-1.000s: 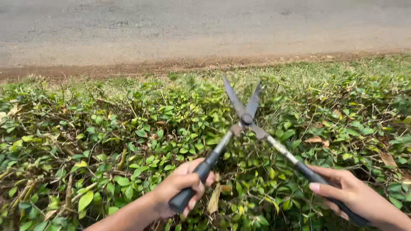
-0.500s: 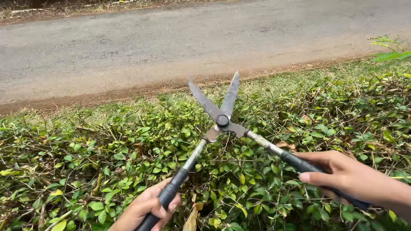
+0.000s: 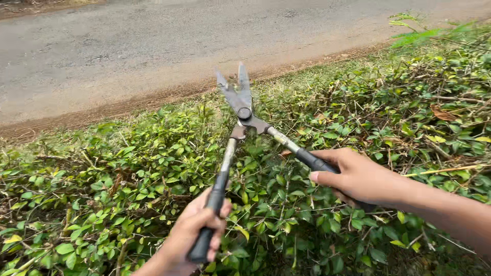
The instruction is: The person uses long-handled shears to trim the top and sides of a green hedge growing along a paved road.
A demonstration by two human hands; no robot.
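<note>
Blades: hedge shears point(image 3: 236, 99) now nearly shut; half a second ago spread.
Left hand point(image 3: 197, 232): wrapped round near handle.
Right hand point(image 3: 353, 176): clasps other handle.
Hedge point(image 3: 128, 179): beneath both grips.

Two bare forearms enter from the bottom and lower right of the frame, the left hand point(image 3: 197, 230) and right hand point(image 3: 353, 176) ungloved, no sleeves visible.
</note>
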